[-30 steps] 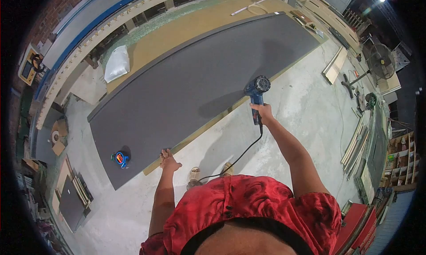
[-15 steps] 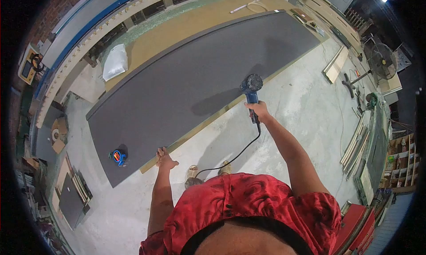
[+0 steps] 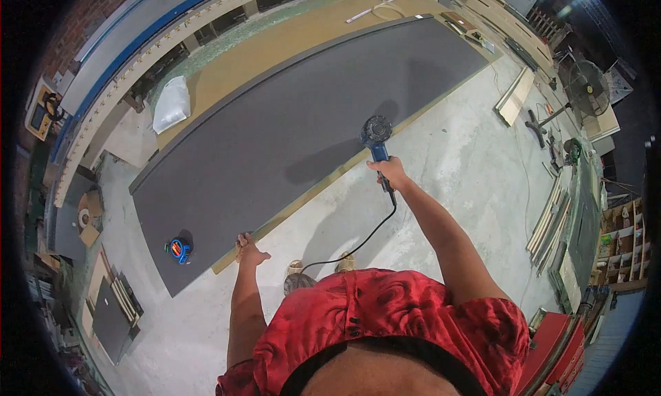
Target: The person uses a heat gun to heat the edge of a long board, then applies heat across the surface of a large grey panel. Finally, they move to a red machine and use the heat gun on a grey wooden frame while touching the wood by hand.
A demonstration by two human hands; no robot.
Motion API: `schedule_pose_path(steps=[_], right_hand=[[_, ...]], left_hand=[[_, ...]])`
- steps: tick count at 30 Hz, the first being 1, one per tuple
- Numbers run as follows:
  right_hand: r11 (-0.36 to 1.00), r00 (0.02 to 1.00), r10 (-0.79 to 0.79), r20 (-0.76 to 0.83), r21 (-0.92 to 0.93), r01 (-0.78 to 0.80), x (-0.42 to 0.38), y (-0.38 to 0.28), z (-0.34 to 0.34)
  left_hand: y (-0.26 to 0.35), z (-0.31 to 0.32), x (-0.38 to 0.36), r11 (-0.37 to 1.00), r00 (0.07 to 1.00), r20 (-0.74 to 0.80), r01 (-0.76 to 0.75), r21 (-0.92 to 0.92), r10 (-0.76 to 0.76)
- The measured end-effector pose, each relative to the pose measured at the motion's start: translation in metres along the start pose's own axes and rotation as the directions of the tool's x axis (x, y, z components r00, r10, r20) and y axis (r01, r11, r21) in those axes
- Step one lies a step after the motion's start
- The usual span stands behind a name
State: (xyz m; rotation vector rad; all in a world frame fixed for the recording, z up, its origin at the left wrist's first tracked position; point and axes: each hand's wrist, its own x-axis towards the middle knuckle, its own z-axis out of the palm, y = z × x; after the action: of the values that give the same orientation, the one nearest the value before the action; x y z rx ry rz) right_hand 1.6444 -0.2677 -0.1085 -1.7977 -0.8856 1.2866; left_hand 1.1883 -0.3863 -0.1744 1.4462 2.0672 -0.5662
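Kept hands well apart across the near edge of the grey panel (image 3: 289,120). Pressed left hand (image 3: 248,248) down at the panel's near left edge, fingers spread and closed on nothing, arm straight, just right of a blue tape measure (image 3: 179,249) lying on the panel's left corner. Noted a white bag (image 3: 172,103) farther back on the tan board (image 3: 275,51) under the panel, well clear of both hands.

Moved to the middle: found the panel lying flat and long, running from lower left to upper right, with the concrete floor (image 3: 468,155) along its near side.

Clamped right hand (image 3: 389,170) round the grip of a blue power tool (image 3: 376,136), arm stretched out nearly straight, wrist level, round head of the tool held above the panel's near edge. Trailed the black cord (image 3: 365,237) from the grip back toward the body. Could not tell whether the head touched the surface.

Compared with a second ago: carried the tool a little leftward along the near edge and shifted the left hand slightly the same way, though part of that came from the head turning. Judged from this that the work was travelling along the edge toward the left hand.

Passed a standing fan (image 3: 585,79) far right, untouched.
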Motion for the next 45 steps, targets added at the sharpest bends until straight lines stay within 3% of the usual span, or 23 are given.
schedule_pose_path(steps=[18,20,27,37,40,45], right_hand=[[0.997,0.998,-0.022,-0.058,-0.070,0.018,-0.009,-0.012,-0.004],[0.996,0.998,0.019,0.063,-0.087,-0.014,-0.004,-0.009,-0.007],[0.999,0.999,0.031,0.036,-0.037,-0.029,0.001,-0.010,-0.010],[0.996,0.986,0.089,0.144,0.007,-0.091,0.013,-0.009,-0.043],[0.992,0.977,0.100,0.191,0.052,-0.111,0.022,-0.013,-0.056],[0.987,0.961,0.116,0.250,0.076,-0.139,0.024,-0.024,-0.072]], left_hand=[[0.003,0.004,0.001,0.999,0.999,-0.039,-0.032,0.023,0.033],[0.005,-0.001,-0.004,0.999,0.999,-0.030,-0.027,0.023,0.028],[-0.008,0.009,0.014,0.989,0.992,-0.005,-0.123,0.079,0.123],[-0.006,0.009,0.017,0.995,0.994,0.030,-0.104,0.007,0.103],[-0.009,0.014,0.030,0.993,0.995,0.088,-0.057,0.107,0.048],[-0.012,0.017,0.038,0.999,0.995,0.101,0.004,0.046,-0.008]])
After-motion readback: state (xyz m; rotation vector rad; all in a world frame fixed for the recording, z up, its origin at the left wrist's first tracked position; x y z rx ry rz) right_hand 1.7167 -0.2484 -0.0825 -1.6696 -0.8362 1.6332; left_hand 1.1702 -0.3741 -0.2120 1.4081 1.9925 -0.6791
